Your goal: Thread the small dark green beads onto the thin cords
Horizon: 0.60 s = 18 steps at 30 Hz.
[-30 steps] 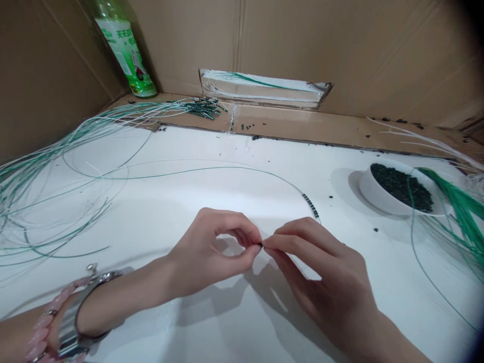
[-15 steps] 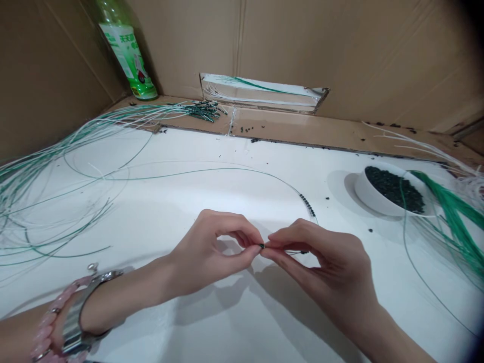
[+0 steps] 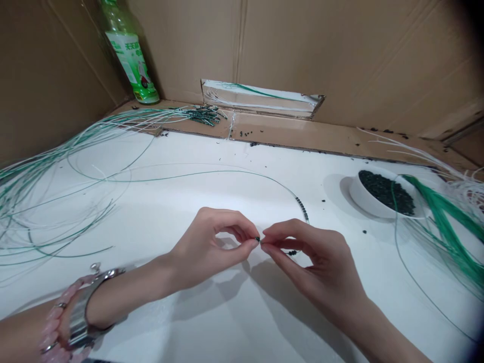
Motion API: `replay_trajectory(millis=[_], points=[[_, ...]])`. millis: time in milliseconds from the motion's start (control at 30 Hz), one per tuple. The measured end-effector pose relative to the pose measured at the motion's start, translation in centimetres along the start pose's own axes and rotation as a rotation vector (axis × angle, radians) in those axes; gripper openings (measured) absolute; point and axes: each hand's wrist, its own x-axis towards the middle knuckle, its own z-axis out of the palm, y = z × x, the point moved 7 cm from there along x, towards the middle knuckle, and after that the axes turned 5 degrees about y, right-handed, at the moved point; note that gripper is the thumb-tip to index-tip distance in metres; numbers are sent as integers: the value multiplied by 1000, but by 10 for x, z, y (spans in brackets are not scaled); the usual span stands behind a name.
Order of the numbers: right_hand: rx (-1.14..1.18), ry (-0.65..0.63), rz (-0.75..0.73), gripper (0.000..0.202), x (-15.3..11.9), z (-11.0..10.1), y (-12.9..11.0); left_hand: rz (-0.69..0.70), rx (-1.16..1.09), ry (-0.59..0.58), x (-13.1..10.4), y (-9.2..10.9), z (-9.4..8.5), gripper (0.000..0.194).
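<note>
Near the middle of the white surface, my left hand (image 3: 223, 237) pinches a tiny dark green bead (image 3: 257, 239) between thumb and forefinger. My right hand (image 3: 313, 252) meets it from the right, its thumb and forefinger closed on a thin cord, whose end is too small to make out clearly. A green cord (image 3: 212, 173) curves across behind both hands and carries a row of dark beads (image 3: 302, 207). More dark beads (image 3: 292, 252) show on the cord through the gap of my right hand.
A white bowl (image 3: 372, 204) of small dark beads stands at the right, beside a bundle of green cord (image 3: 448, 227). White and green cords (image 3: 75, 141) spread over the left side. A green bottle (image 3: 132, 65) stands in the back corner of the cardboard (image 3: 280, 50).
My right fingertips have drawn slightly apart from my left ones, so the bead shows more at the left fingertips. The view has shifted a little.
</note>
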Motion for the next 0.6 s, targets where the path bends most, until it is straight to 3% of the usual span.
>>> replay_trajectory(millis=[333,600], points=[[-60,26,-12,9,0,-2,0,-53,-1,-21,0,-5,0,14],[-31,-15,100,11,4,5,12,109,227,-24,-1,-5,1,17]])
